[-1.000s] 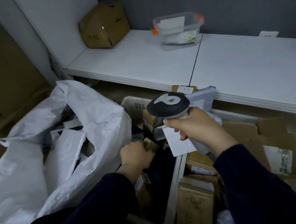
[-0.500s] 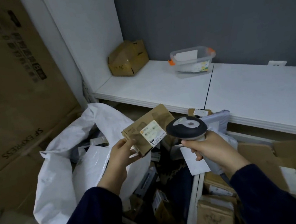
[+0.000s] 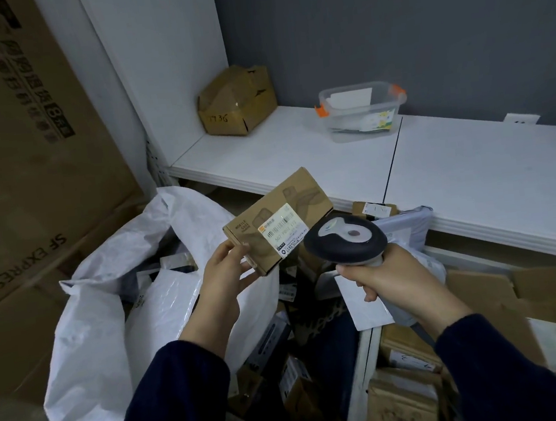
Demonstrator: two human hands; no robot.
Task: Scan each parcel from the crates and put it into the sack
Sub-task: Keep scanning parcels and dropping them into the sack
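Two things are in my hands, one each. At far left the white sack (image 3: 87,333) stands slumped with its mouth gaping toward me. It is close beside the crates, so a scanned parcel has only a short way to go, and several pale mailers already lie inside.

My left hand (image 3: 224,284) holds the brown parcel (image 3: 273,226) up over the sack's near lip. The thumb is on the top face and the other fingers (image 3: 254,278) are curled under the short end, pinching at the corner so nothing covers the white label (image 3: 280,232). I have the parcel tilted so that the label faces up and to the right, toward the scanner (image 3: 346,240).

My right hand (image 3: 401,283) is wrapped tight round the scanner's handle, with the head just beside the label and over the parcel's near edge. Whether a finger is on the trigger I cannot tell, because the head hides it.

Below and to the right, the crates (image 3: 363,366) are heaped with parcels, so I judge the job far from finished. Once the label reads, this parcel wants only a small swing left into the sack.
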